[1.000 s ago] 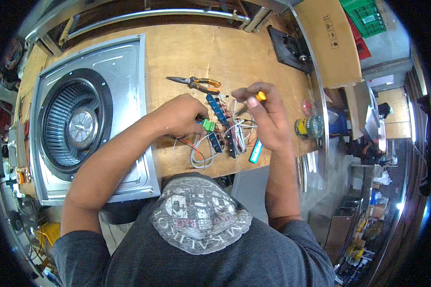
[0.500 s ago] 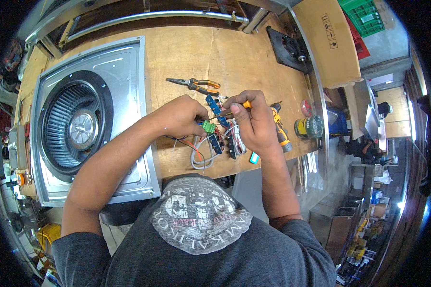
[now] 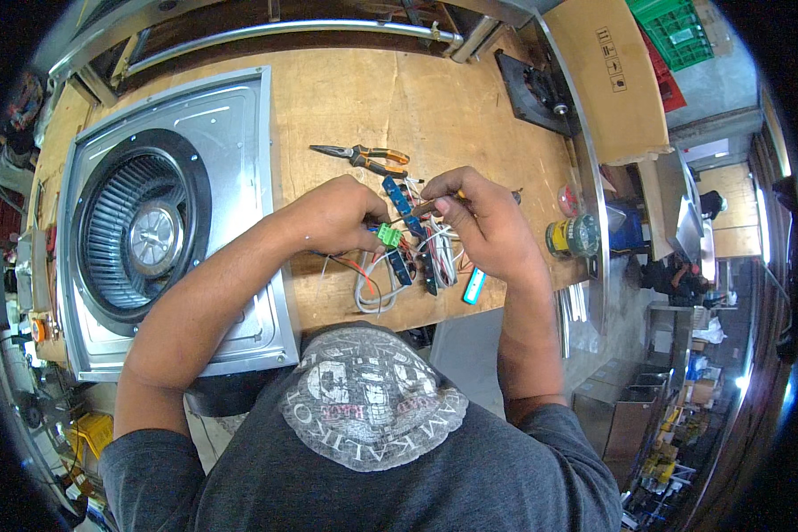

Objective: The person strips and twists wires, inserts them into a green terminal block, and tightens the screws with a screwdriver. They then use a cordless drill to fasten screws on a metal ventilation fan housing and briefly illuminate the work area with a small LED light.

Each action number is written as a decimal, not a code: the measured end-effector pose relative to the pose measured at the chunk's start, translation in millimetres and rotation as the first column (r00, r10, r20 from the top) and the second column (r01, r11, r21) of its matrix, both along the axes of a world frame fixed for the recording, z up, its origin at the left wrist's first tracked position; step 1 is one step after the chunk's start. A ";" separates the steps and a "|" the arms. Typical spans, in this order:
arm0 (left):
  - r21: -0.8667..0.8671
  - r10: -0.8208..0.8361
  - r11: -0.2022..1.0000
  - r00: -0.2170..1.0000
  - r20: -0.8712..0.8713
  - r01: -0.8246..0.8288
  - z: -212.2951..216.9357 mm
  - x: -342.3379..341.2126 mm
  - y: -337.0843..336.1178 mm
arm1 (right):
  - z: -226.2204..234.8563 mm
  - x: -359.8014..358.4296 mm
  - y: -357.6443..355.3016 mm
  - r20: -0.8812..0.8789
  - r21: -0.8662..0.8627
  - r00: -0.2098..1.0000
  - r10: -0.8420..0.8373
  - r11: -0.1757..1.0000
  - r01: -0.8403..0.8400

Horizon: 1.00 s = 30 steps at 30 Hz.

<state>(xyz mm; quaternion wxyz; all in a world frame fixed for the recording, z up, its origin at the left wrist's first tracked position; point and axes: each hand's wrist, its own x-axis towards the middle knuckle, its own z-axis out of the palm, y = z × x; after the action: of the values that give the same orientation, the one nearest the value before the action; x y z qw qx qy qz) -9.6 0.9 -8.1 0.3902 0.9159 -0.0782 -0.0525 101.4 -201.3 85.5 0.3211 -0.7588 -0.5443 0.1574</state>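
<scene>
- workbench [image 3: 346,97]: bears all items below.
- blower housing [image 3: 164,222]: on the bench, left part, well left of the hands.
- pliers [image 3: 363,158]: on the bench, just behind the hands.
- wire bundle with terminal blocks [image 3: 408,262]: between the left hand [image 3: 332,213] and the right hand [image 3: 483,226], near the front edge.
- tape rolls [image 3: 572,235]: right of the right hand, at the bench's right edge.
- small fan [image 3: 532,89]: far right corner, behind the tape rolls.

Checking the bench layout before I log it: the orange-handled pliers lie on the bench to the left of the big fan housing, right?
Not quite. In the head view the orange-handled pliers lie on the bench to the right of the big fan housing, just beyond the hands.
</scene>
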 end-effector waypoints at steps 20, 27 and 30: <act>0.054 0.029 0.998 0.999 -0.030 -0.027 1.6 0.4 -1.1 | -14.1 -11.6 9.9 0.226 0.193 0.973 -0.038 0.981 -0.006; 0.028 0.045 0.999 0.999 -0.018 -0.044 2.4 0.5 -0.1 | -9.9 -7.5 8.4 0.080 0.048 0.997 0.012 0.999 -0.016; 0.033 0.052 0.998 0.999 -0.014 -0.052 3.2 -0.3 -0.3 | -10.5 -13.6 9.6 0.149 0.048 0.984 -0.096 0.995 0.089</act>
<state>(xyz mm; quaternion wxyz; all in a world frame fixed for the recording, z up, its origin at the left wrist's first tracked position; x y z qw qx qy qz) -9.9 0.6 -4.9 0.3773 0.9233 -0.0506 -0.0505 87.9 -191.7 75.0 0.3015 -0.7862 -0.5344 0.0731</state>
